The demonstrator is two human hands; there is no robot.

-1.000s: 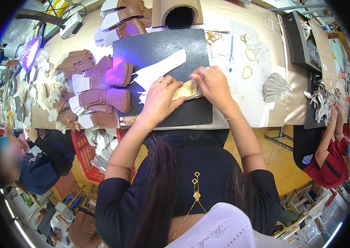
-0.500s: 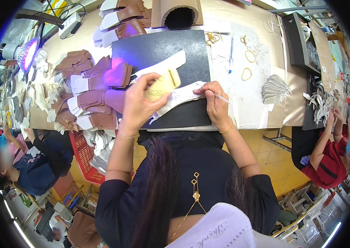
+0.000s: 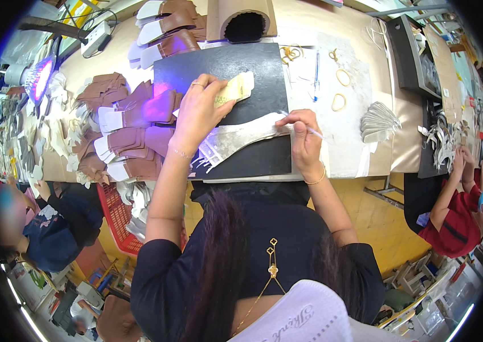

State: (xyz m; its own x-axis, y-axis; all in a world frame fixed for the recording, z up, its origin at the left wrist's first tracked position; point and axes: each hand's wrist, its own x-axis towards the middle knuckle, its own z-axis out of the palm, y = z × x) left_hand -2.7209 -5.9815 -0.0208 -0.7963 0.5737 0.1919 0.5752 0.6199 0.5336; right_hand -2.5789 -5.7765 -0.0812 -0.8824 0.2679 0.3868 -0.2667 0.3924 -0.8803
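Observation:
My left hand [image 3: 200,111] grips a pale yellow shaped piece [image 3: 237,89], like a small pattern template, over the upper part of a black board [image 3: 218,62]. A white edge shows at the yellow piece's tip; what lies beneath it is mostly hidden. Below it on the board lies a long white cut piece [image 3: 241,134] with slit, fringe-like ends near my left wrist. My right hand [image 3: 305,139] pinches a slim whitish pen-like tool [image 3: 316,134], its fingertips at the right end of the white piece.
Stacked brown-and-white cut pieces [image 3: 130,142] lie left of the board. A brown arched form [image 3: 244,23] stands behind. Rubber bands [image 3: 339,102], a blue pen [image 3: 316,77] and fanned grey pieces [image 3: 379,122] lie right. A lit lamp [image 3: 41,77] stands left; co-workers sit both sides.
My left hand has moved up and away with the yellow piece, uncovering more of the lower white piece and its slit ends. My right hand has shifted slightly right and nearer.

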